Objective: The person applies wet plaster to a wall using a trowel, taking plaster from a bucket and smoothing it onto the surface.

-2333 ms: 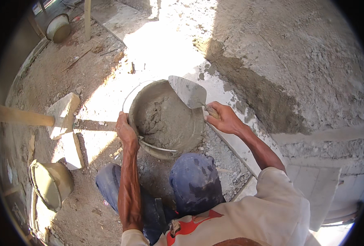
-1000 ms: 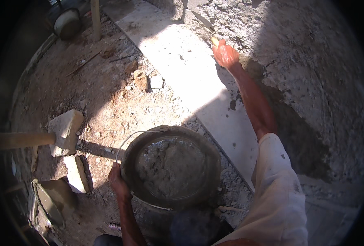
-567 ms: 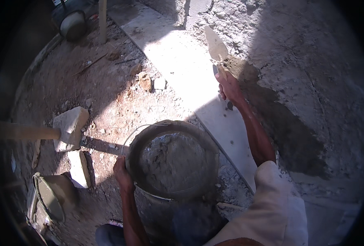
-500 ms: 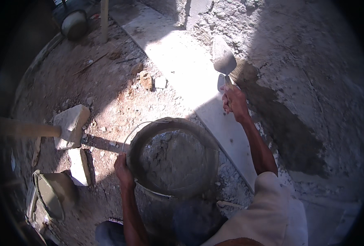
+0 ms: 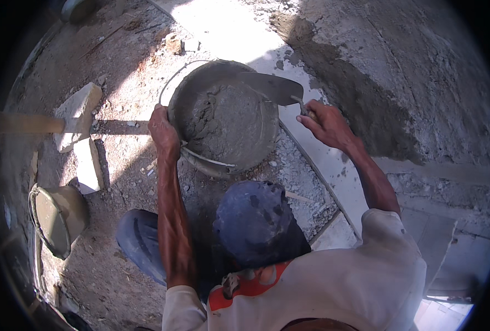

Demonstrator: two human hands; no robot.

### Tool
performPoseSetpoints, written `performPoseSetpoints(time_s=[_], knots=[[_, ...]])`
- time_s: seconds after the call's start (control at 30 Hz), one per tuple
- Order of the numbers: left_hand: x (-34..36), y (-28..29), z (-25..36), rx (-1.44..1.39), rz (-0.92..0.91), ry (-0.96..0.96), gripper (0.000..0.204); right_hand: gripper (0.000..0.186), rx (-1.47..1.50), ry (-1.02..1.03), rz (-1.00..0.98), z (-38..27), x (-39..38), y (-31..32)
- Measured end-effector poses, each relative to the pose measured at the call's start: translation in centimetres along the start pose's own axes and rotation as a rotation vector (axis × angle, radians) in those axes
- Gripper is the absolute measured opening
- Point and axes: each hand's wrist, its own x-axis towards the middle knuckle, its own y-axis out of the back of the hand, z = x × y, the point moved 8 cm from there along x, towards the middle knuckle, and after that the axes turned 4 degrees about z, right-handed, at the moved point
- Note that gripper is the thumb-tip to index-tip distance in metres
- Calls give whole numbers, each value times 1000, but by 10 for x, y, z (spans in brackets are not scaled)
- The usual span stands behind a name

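Note:
My left hand point(image 5: 164, 132) grips the near-left rim of a round, mortar-caked bucket point(image 5: 214, 170) with a thin wire handle. Grey wet mortar point(image 5: 231, 124) fills much of it, its surface rough and lumpy on the left. In my right hand point(image 5: 328, 122) is a pointing trowel point(image 5: 283, 89), with the fingers wrapped round its handle. The trowel's blade reaches leftward across the bucket's right rim, its tip above the mortar. Whether the blade touches the mortar, I cannot tell.
A pale slab strip point(image 5: 317, 146) runs along the bucket's right side, beside a dark wet mortar patch point(image 5: 361, 99) on a rough surface. Leftward are pale stone blocks point(image 5: 78, 117), a wooden post point(image 5: 30, 123) and a smaller bucket point(image 5: 74, 212). My knee point(image 5: 256, 218) is close to the bucket.
My right hand has brought the trowel back from the rough surface at the upper right to the bucket's rim. My left hand stays on the bucket. The view has shifted, showing more of my body.

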Motion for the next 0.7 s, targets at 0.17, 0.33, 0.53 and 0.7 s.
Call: performPoseSetpoints(time_s=[0.17, 0.33, 0.53, 0.7], knots=[[-30, -21, 32, 38, -10, -96, 45, 36, -270, 3, -82, -14, 14, -6], [-53, -33, 54, 6, 4, -101, 50, 42, -231, -33, -214, -6, 4, -47], [-65, -27, 63, 82, 45, -141, 50, 40, 65, 114, -347, -79, -9, -103], [-73, -36, 68, 39, 81, -183, 49, 42, 275, 85, -457, -90, -13, -107]])
